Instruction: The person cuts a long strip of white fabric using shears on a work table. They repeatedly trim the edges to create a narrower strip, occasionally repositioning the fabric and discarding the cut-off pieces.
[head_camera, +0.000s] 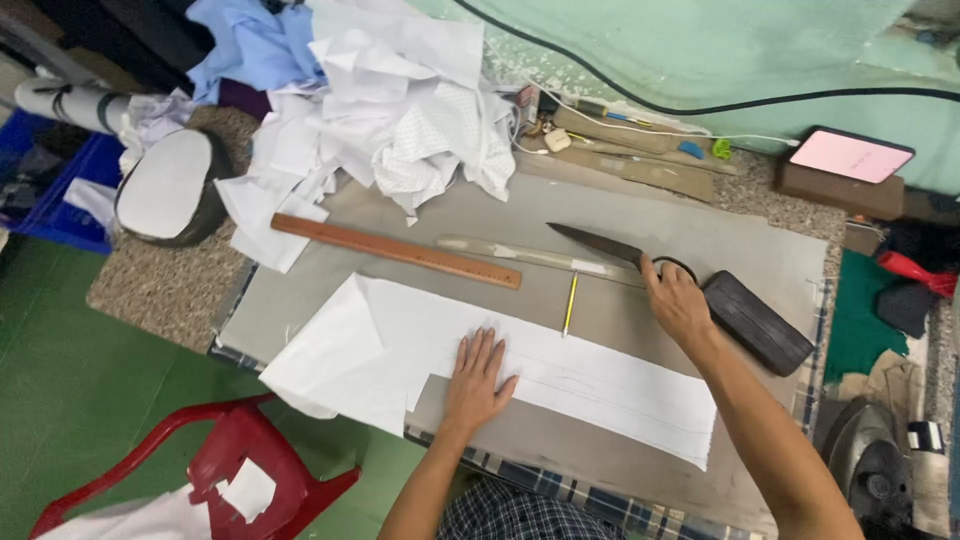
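Observation:
My left hand (476, 378) lies flat, fingers spread, on a long strip of white cloth (560, 372) spread across the grey work board (740, 245). My right hand (678, 302) reaches to the large dark scissors (600, 243) and its fingers are closed around the scissors' handle loops. A yellow pencil (569, 303) lies just left of that hand, at the cloth's far edge. A wooden ruler (395, 250) and a clear plastic ruler (520, 255) lie beyond the cloth.
A dark rectangular block (757, 322) sits right of the scissors. A heap of white and blue cloth (380, 100) is piled at the back left. A phone with a lit pink screen (850, 155) rests on a box. A red plastic chair (230, 470) stands at lower left, an iron (870, 460) at lower right.

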